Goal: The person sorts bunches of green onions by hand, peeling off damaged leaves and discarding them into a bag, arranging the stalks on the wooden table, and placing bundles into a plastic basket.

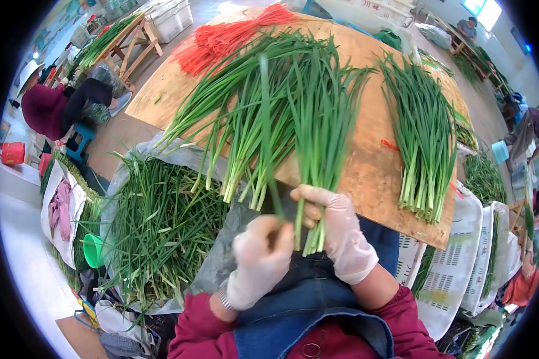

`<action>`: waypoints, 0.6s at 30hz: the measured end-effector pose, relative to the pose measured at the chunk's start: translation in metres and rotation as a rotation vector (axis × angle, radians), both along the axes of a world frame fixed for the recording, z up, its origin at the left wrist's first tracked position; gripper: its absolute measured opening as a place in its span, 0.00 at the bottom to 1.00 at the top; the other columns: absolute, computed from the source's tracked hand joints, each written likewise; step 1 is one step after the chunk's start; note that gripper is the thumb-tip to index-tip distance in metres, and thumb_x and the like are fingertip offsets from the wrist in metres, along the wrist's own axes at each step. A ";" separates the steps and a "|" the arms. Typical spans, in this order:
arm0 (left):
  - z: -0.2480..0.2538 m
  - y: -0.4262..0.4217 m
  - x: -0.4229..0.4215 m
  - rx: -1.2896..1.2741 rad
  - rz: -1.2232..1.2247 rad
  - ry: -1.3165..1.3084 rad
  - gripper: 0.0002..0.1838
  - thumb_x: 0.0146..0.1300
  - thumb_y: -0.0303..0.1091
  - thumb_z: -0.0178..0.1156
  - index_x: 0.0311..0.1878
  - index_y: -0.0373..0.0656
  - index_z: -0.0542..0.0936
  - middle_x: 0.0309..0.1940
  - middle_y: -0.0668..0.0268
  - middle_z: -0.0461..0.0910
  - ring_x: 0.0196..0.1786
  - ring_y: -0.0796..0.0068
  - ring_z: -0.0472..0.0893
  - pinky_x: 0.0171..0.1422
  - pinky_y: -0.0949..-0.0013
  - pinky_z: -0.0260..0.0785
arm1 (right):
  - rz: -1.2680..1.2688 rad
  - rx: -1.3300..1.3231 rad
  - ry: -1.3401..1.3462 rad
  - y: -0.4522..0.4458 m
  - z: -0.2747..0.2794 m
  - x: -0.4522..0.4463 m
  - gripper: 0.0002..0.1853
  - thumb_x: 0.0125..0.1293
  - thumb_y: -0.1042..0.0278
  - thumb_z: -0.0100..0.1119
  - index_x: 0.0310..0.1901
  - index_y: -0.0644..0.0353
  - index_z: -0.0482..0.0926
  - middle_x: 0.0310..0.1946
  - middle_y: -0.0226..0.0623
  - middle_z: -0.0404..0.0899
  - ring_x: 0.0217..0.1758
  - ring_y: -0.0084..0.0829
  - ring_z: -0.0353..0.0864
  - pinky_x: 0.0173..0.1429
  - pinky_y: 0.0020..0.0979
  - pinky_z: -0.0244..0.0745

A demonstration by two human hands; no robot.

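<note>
My right hand point(341, 236), in a pale thin glove, is closed around a bunch of garlic chives point(322, 146), with the pale stem ends sticking out below the fingers. Left of it, my gloved left hand point(260, 260) pinches one long chive blade point(266, 119), which is blurred and points up and away. More loose chives point(257, 113) lie fanned out on the wooden board point(365, 179), their cut ends toward me. At the board's right side lies a separate pile of chives point(422, 137), with a red tie beside it.
Red ties point(233, 39) are heaped at the board's far left. Below left, a plastic-lined container point(111, 206) holds loose green leaves point(161, 221). White crates point(455, 257) stand at the right. A seated person point(48, 107) is at the left; another person point(468, 27) sits far right.
</note>
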State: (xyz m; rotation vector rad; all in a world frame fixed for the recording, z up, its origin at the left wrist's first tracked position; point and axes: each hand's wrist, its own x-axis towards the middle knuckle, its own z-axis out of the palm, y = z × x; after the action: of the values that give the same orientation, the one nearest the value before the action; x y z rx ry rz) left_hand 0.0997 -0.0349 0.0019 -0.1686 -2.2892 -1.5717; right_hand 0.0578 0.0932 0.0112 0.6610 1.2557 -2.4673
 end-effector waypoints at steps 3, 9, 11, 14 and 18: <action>0.002 -0.041 0.022 0.266 0.288 0.197 0.06 0.61 0.20 0.51 0.29 0.41 0.72 0.13 0.74 0.66 0.12 0.90 0.62 0.12 0.82 0.51 | -0.056 -0.051 0.075 0.017 0.001 -0.005 0.07 0.58 0.72 0.58 0.30 0.68 0.79 0.13 0.28 0.70 0.15 0.19 0.66 0.21 0.21 0.61; -0.035 -0.125 0.038 -0.080 0.444 -0.388 0.09 0.63 0.31 0.57 0.28 0.38 0.77 0.18 0.70 0.74 0.17 0.84 0.68 0.19 0.76 0.58 | -0.051 -0.226 -0.019 0.016 -0.001 -0.002 0.09 0.58 0.71 0.59 0.36 0.69 0.77 0.26 0.39 0.79 0.31 0.30 0.81 0.38 0.32 0.82; -0.028 -0.083 0.022 -0.210 0.257 -0.107 0.07 0.61 0.31 0.59 0.30 0.37 0.79 0.19 0.66 0.76 0.20 0.76 0.74 0.23 0.73 0.63 | -0.024 -0.287 -0.070 0.017 -0.008 -0.001 0.09 0.59 0.72 0.58 0.38 0.68 0.76 0.30 0.41 0.79 0.36 0.33 0.82 0.42 0.37 0.82; -0.009 -0.037 -0.008 -0.449 0.184 0.010 0.06 0.58 0.29 0.60 0.33 0.37 0.80 0.24 0.54 0.79 0.26 0.58 0.79 0.30 0.64 0.69 | -0.029 -0.322 -0.074 0.015 -0.006 -0.006 0.08 0.58 0.73 0.59 0.38 0.67 0.75 0.29 0.37 0.76 0.29 0.28 0.78 0.31 0.30 0.77; -0.023 -0.023 -0.043 -0.493 0.209 -0.214 0.09 0.58 0.35 0.60 0.31 0.38 0.79 0.18 0.56 0.75 0.20 0.60 0.75 0.27 0.62 0.68 | -0.040 -0.240 -0.014 0.003 -0.001 -0.013 0.07 0.56 0.74 0.62 0.34 0.67 0.76 0.22 0.30 0.70 0.17 0.20 0.65 0.19 0.20 0.57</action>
State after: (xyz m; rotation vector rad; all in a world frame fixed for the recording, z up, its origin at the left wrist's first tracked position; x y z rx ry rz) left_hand 0.0571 -0.0574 -0.0212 0.1206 -2.7221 -0.9422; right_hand 0.0447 0.0961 0.0099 0.6438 0.9280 -2.5853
